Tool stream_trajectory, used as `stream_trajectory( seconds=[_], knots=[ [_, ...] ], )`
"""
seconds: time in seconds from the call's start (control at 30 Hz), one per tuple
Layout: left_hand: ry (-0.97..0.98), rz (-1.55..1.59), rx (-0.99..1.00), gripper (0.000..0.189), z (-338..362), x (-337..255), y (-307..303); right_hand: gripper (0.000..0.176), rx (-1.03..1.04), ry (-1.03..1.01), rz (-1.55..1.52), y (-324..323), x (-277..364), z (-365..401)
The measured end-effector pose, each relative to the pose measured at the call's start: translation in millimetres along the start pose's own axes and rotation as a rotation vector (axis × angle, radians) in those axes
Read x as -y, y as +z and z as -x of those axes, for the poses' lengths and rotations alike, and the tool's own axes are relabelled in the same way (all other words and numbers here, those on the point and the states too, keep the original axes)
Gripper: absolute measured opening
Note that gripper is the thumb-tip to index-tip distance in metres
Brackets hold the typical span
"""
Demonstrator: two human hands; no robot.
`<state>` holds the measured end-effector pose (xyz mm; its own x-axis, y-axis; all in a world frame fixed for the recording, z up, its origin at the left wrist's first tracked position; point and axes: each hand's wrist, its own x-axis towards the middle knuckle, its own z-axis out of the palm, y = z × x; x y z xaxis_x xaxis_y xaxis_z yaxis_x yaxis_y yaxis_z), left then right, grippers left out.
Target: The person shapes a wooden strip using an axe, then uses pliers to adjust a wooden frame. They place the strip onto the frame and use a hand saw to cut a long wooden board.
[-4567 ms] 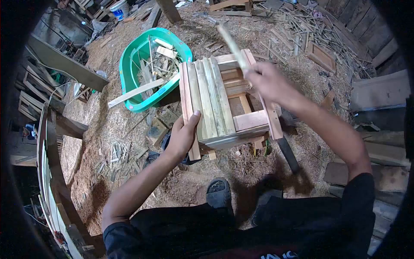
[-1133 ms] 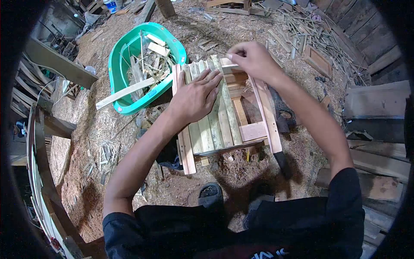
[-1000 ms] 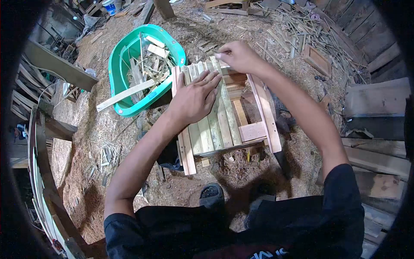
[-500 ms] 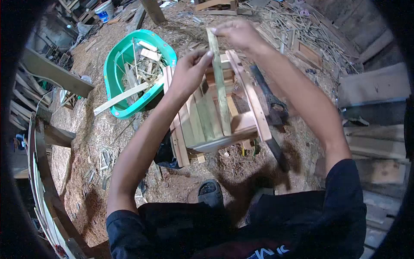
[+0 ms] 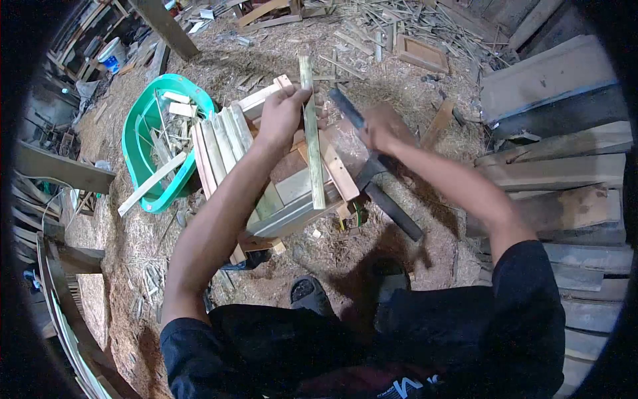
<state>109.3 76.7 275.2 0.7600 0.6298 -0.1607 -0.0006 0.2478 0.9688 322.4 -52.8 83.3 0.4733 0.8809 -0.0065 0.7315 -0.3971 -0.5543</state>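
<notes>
My left hand [image 5: 282, 116] is closed around the upper part of a wooden slat [image 5: 312, 143], which it holds upright in this view over a small wooden frame [image 5: 340, 174]. Several more slats [image 5: 229, 133] lie side by side across the frame's left part, next to my left forearm. My right hand [image 5: 385, 130], blurred by motion, is right of the frame, over a dark long-handled tool [image 5: 347, 108]. Its fingers are smeared, so I cannot tell whether they grip the tool. A dark bar [image 5: 395, 213] extends below the tool's head, by the frame's near right corner.
A green plastic tub [image 5: 133, 166] of wood scraps stands left of the frame. Stacked boards [image 5: 565, 173] line the right side. A wooden post [image 5: 163, 26] rises at the back left. Sawdust and offcuts cover the floor around my sandals [image 5: 309, 292].
My right hand has let go of the slat's far end and moved right and nearer to the dark tool. My left hand still holds the slat, now turned more upright. The view has shifted right.
</notes>
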Motion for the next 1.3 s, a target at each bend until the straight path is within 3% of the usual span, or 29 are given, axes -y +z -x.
stream_trajectory(
  seconds=[0.07,0.13,0.23,0.37,0.47,0.53,0.6,0.7,0.8,0.93,1.0,1.2,1.27,1.3],
  knots=[
    [-0.02,-0.003,-0.013,0.026,1,2,1,0.014,0.105,0.012,-0.208,4,-18,21],
    [-0.035,0.006,-0.022,0.025,4,-2,1,0.021,0.154,0.222,0.286,13,-9,22],
    [-0.056,0.027,-0.03,0.025,5,-3,1,0.029,0.126,0.154,0.49,19,-4,29],
    [-0.052,0.091,-0.009,0.025,5,-3,0,0.027,0.248,0.162,0.344,21,-13,10],
    [-0.026,0.119,-0.03,0.027,5,-8,-1,0.027,0.119,0.224,0.084,15,-10,5],
    [0.031,0.123,-0.041,0.03,4,-17,-2,0.027,-0.075,0.002,-0.004,27,-26,-3],
    [-0.031,0.168,-0.11,0.037,9,-34,0,0.027,-0.22,-0.118,-0.064,17,-21,-3],
    [-0.045,0.168,-0.198,0.041,14,-59,-3,0.026,-0.259,-0.081,-0.215,-6,14,-8],
    [0.032,0.162,-0.295,0.035,29,-88,-15,0.027,-0.245,0.087,-0.243,-53,76,0],
    [0.296,-0.356,-0.468,0.038,61,-152,-32,0.03,-0.244,0.095,-0.517,-133,193,10],
    [0.223,-0.424,-0.543,0.038,93,-197,-38,0.025,-0.172,0.061,-0.794,-166,253,12],
    [0.284,-0.331,-0.83,0.038,183,-283,-61,0.023,0.093,0.098,-0.998,-265,470,30],
    [0.068,-0.365,-0.855,0.04,228,-319,-72,0.021,0.183,0.109,-1.071,-266,520,46],
    [0.083,-0.327,-0.907,0.04,246,-329,-77,0.021,0.215,0.097,-1.075,-269,546,54]
  ],
)
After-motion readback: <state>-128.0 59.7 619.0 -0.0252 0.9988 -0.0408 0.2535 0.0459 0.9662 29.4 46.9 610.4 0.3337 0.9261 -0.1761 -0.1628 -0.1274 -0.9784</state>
